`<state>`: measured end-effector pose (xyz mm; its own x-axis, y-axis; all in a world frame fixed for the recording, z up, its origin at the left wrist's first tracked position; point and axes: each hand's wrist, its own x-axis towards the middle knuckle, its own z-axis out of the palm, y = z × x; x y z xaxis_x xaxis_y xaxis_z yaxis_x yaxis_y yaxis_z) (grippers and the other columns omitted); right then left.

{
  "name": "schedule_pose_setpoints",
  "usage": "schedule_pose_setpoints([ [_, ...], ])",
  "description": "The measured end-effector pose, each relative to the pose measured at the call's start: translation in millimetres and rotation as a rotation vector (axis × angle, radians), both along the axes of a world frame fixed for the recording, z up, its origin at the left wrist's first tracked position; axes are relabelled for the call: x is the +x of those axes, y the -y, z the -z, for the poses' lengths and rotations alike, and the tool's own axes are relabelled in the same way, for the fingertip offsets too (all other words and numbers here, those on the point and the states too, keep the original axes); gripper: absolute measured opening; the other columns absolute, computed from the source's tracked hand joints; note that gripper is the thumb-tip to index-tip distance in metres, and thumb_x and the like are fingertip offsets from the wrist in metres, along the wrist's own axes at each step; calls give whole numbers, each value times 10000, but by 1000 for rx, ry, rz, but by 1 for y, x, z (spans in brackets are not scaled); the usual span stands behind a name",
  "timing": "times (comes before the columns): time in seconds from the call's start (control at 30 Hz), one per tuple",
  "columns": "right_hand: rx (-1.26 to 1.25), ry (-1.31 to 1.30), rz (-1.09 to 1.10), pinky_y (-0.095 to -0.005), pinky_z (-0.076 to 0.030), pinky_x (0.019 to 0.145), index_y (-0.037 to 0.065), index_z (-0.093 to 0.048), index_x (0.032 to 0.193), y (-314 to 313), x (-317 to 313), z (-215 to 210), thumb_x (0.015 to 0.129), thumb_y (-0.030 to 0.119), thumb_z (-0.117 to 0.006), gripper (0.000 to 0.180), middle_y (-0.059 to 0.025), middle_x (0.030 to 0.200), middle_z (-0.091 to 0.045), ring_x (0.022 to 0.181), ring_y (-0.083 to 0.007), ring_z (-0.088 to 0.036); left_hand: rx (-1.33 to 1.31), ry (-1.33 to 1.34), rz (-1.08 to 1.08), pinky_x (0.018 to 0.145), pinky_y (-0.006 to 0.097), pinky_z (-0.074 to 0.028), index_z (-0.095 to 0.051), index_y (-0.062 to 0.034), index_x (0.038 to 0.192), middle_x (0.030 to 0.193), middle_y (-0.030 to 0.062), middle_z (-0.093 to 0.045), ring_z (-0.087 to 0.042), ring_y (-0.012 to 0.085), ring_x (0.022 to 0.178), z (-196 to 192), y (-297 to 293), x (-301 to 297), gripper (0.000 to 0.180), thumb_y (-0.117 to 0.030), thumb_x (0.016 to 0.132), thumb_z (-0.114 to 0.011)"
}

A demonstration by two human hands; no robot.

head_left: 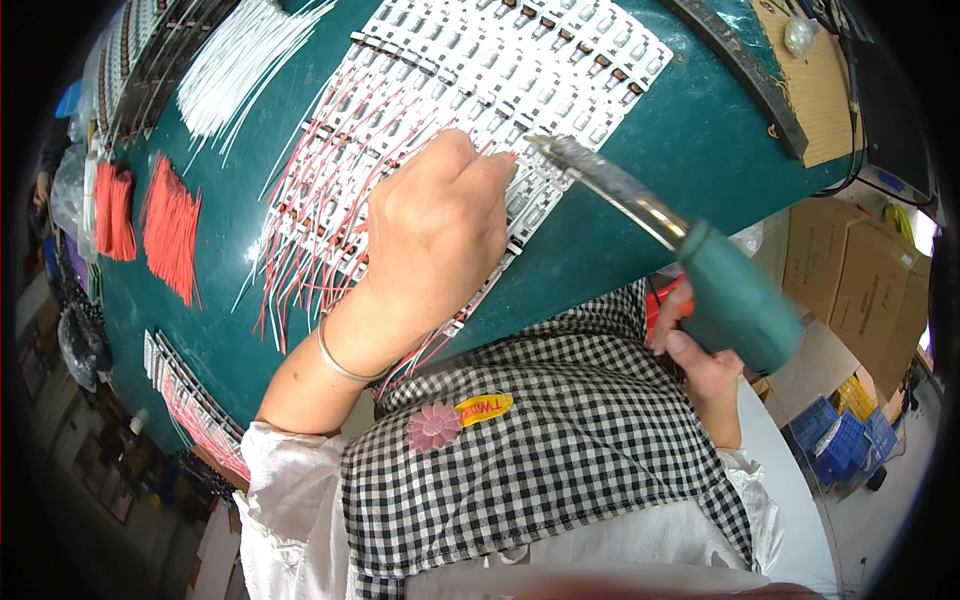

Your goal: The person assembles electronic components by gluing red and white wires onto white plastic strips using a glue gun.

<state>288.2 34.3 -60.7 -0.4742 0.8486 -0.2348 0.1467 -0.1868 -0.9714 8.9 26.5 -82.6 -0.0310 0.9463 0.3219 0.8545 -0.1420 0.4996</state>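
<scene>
White circuit-board panel (545, 95) on the green worktop (610, 240), left hand (440, 215) over it, fingers curled together, their pinch hidden, right hand (705, 362) clamped around a green-bodied soldering gun (740, 300), tip near the left fingers, red wire bundle (172, 235) and white wire bundle (245, 70) farther left.

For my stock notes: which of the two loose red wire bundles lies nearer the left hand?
The red bundle on the right of the pair; the other red bundle lies farther left.
</scene>
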Motion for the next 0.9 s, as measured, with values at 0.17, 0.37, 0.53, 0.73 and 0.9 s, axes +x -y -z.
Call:
schedule_pose_setpoints([
  [0.17,-167,-172,34,-267,-468,590,-61,-543,1213,1,10,-5,774,41,-683,473,-110,1014,-611,659,-153,-561,-17,3,-10,456,322,-430,-702,-54,831,637,55,-510,-530,200,504,-1,0,0,121,-2,725,-731],
  [0.37,-37,5,1,-274,-465,540,-60,-519,1162,8,8,7,786,102,-697,446,-101,702,-572,561,-174,-547,8,-3,-13,453,317,-427,-701,-49,829,639,55,-511,-527,198,501,1,1,2,120,1,725,-733],
  [0.53,260,194,-270,-274,-471,612,-26,-532,1147,4,19,18,794,53,-670,387,-87,730,-583,637,-163,-558,3,-3,-20,453,318,-427,-697,-46,820,640,57,-511,-526,199,500,-3,1,3,115,4,723,-733],
  [0.73,-80,-163,58,-294,-478,651,-39,-561,1199,2,1,0,786,-5,-683,433,-90,906,-632,705,-156,-578,-2,-11,-13,453,328,-428,-699,-46,815,644,60,-516,-532,214,502,-2,0,4,102,-5,726,-731],
  [0.9,-78,-103,31,-269,-465,580,-64,-526,1209,2,2,-4,781,90,-707,489,-88,761,-592,616,-156,-555,-44,-4,-39,460,371,-442,-672,-31,782,647,89,-463,-542,260,539,-5,1,5,129,25,671,-637],
])
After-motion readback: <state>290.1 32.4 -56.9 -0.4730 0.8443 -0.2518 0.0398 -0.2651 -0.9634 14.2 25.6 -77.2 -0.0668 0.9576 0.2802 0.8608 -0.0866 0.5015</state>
